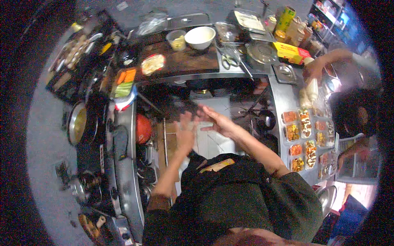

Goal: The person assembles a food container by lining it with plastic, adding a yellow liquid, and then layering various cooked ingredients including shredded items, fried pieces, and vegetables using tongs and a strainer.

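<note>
My left hand (pixel 186 129) and my right hand (pixel 215 120) are raised close together in front of my apron (pixel 230 192), over the gap below the counter. Both look empty, with fingers stretched out; the left is smeared by motion. Beyond them lies a dark wooden board (pixel 184 61). A red-rimmed plate with a pale flat food (pixel 153 64), a clear tub of yellowish pieces (pixel 178 42) and a white bowl (pixel 200 37) rest on it or at its edge. Scissors (pixel 230 61) lie right of the board.
Carrot sticks (pixel 126 76) and green sticks (pixel 123 89) lie at the left corner. A frying pan (pixel 78 123) and a pot (pixel 85 188) are at left. Filled meal trays (pixel 296 151) line the right counter, beside another person's arm (pixel 328 61) near a squeeze bottle (pixel 312 90).
</note>
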`<state>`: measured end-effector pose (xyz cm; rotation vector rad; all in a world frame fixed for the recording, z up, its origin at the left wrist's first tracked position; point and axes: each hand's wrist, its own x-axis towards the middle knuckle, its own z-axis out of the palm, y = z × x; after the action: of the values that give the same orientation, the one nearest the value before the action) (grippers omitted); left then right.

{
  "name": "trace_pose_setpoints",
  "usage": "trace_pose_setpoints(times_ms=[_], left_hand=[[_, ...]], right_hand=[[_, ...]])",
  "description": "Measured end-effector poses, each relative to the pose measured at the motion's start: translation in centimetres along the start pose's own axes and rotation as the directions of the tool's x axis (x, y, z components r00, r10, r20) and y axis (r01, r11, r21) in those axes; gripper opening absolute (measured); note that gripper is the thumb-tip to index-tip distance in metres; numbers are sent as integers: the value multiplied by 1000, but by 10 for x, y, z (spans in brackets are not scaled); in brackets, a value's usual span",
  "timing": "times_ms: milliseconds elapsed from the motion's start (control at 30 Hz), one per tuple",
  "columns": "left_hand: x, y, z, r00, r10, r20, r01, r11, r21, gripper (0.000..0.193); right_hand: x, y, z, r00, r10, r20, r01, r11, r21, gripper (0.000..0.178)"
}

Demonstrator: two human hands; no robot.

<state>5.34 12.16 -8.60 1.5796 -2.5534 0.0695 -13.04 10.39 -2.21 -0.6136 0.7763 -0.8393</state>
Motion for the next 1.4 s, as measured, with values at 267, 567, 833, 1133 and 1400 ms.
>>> trace_pose_setpoints(times_ms=[267,567,833,1133,1400], left_hand=[[312,-196,-4,792,-570,-217,264,641,-720,71],[472,-270,51,901,-279,331,277,-218,-936,27],[476,-266,53,855,-262,448,443,-82,-893,36],[467,-275,49,818,-413,401,470,75,-880,41],[380,-238,10,741,-648,-176,563,742,-365,40]], right_hand=[[91,-102,-102,660,-665,-349,-63,413,-908,39],[189,-177,-97,588,-650,-481,-149,498,-854,33],[178,-302,-232,290,-545,-787,235,837,-493,48],[247,-352,-378,361,-500,-787,225,866,-447,44],[136,-326,-350,509,-781,-361,-383,170,-908,24]])
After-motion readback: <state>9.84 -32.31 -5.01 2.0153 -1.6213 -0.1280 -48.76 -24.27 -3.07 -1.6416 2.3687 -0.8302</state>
